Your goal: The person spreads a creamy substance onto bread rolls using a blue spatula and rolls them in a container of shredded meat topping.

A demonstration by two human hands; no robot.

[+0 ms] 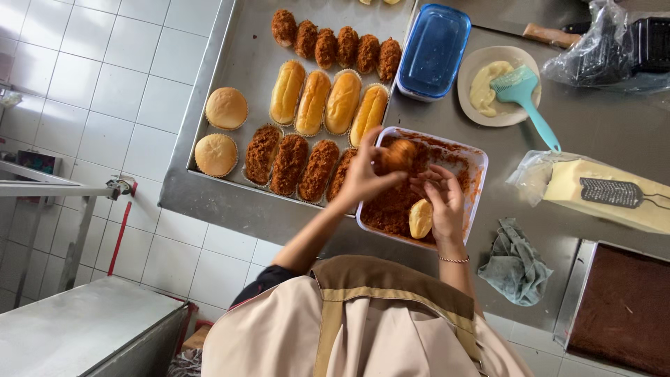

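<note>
Hands coat a bun over a white rectangular tub of reddish-brown shredded topping (474,165).

The left hand (364,174) is clamped around a round topping-covered bun (398,153) held just above the tub; its fingers hide the bun's near side. The right hand (441,199) hangs beside it, fingers loosely curled with nothing clearly gripped, partly covering a plain yellow bun (420,218) lying in the tub. Left of the tub, a steel baking tray (241,63) runs off the top edge.
</note>
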